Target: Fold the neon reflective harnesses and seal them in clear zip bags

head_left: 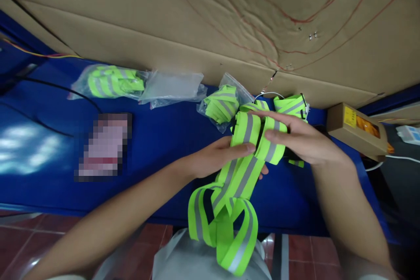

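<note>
While the front of the blue table (164,131) runs under the arms, both hands hold one green strap (244,179) up over it, nearer the right edge than the left. The left hand (215,158) has its thumb on top of the folded part and some fingertips showing underneath, so its grip is narrow and full of strap. The right hand (303,138) pinches the next fold with its thumb in front; most of its other fingers are hidden. The two grips sit side by side, maybe so the folds lie flat and do not spring open. Loose loops hang down past the front edge, perhaps because the strap is too long for two hands.

Along the back edge, by the brown wall (147,0), are a full bag (114,82), a flat bag (173,87), a small bag (221,105) and a green bundle (290,106). They may be put there to leave the front for work. A box (339,127) sits at the back right corner. The left arm has room to swing toward the blurred pink thing (106,144); the right hand has less, with the bundle and box close.
</note>
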The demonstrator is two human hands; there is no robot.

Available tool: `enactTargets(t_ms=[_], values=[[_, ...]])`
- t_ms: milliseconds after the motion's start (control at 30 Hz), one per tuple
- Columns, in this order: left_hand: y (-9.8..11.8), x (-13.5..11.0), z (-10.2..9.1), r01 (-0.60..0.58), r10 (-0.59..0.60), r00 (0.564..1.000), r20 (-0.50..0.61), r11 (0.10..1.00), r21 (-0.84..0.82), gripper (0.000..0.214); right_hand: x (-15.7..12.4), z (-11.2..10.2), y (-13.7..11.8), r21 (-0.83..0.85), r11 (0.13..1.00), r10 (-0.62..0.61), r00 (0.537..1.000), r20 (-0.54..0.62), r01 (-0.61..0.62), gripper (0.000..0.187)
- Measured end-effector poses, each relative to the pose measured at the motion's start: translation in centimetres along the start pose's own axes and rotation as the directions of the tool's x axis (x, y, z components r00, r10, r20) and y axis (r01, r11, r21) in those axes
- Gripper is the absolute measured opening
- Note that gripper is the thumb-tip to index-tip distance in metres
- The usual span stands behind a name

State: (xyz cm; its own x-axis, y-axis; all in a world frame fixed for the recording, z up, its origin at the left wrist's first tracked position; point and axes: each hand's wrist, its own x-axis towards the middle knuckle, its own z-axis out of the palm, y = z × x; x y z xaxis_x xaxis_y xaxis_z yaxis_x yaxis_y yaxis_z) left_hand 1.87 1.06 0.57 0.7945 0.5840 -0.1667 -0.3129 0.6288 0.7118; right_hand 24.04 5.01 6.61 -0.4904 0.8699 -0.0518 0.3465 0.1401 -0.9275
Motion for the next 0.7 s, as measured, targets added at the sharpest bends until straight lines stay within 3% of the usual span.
enactTargets(t_ms=[67, 167, 267, 400, 600, 700], values=[[-0.3, 0.1, -0.2, 0.012, -0.011, 0.999, 0.033, 1.000, -0.021, 0.041, 0.1, 0.6, 0.1, 0.115, 0.990, 0.071, 0.994, 0.078, -0.079, 0.043], [-0.7, 0.4, -0.4, -0.014, 0.017, 0.999, 0.035, 0.995, -0.098, 0.044, -0.3, 1.5, -0.5, 0.186, 0.981, 0.052, 0.998, 0.038, -0.058, 0.039], [-0.9, 0.6, -0.5, -0.023, 0.033, 0.998, 0.048, 0.983, -0.182, 0.049, -1.0, 2.4, -1.5, 0.041, 0.997, -0.063, 0.996, -0.062, 0.065, 0.033], [-1.1, 0.5, -0.1, -0.064, 0.085, 0.993, 0.084, 0.972, -0.226, 0.062, -1.7, 3.0, -2.6, -0.231, 0.956, -0.224, 0.958, -0.179, 0.180, 0.028], [-1.7, 0.6, 0.0, -0.016, 0.015, 1.000, -0.013, 0.998, -0.067, 0.075, -1.0, 2.2, -2.1, -0.302, 0.940, -0.183, 0.982, -0.049, 0.160, 0.036], [-1.9, 0.8, -0.5, 0.019, -0.020, 0.999, -0.037, 0.999, -0.030, 0.077, -0.2, 2.5, -1.3, -0.271, 0.945, -0.210, 0.975, -0.074, 0.183, 0.039]])
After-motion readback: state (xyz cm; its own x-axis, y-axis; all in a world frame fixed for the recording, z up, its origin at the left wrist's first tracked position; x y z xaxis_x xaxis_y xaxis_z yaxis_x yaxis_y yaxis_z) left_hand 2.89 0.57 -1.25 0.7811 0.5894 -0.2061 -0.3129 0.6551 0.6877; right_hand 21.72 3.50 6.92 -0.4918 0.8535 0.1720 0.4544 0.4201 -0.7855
